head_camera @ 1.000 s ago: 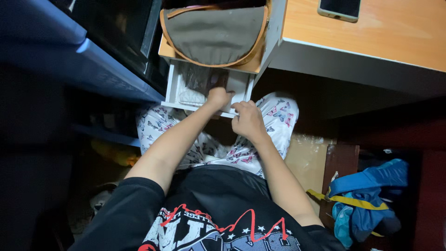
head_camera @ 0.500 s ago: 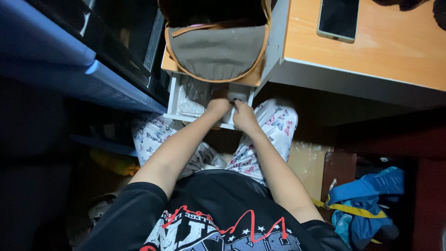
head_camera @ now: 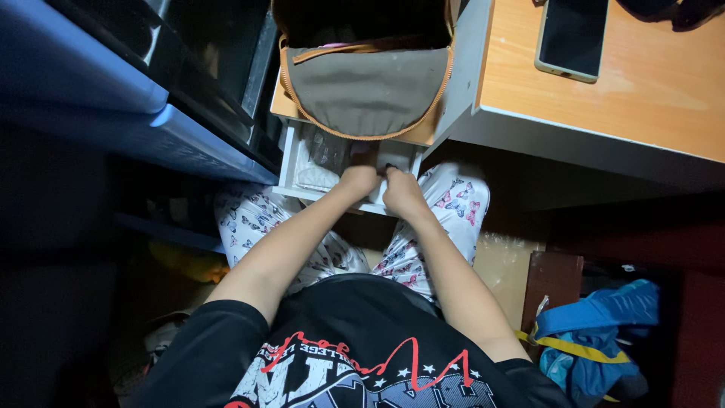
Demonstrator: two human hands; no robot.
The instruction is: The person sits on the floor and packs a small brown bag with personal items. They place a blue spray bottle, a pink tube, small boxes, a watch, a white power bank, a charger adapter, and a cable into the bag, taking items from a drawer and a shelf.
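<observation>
Now I am pushing both hands deeper into the open white drawer [head_camera: 291, 162] than a second ago: left hand [head_camera: 358, 181] and right hand [head_camera: 402, 195] side by side, fingers hidden, so their grip I cannot tell, under the grey bag [head_camera: 366, 87]

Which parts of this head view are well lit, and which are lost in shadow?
Head view: the desk, bag and both hands, left hand and right hand, are lit from above; the left side and under-desk area sink into deep shadow; the drawer contents stay dim and unclear.
</observation>
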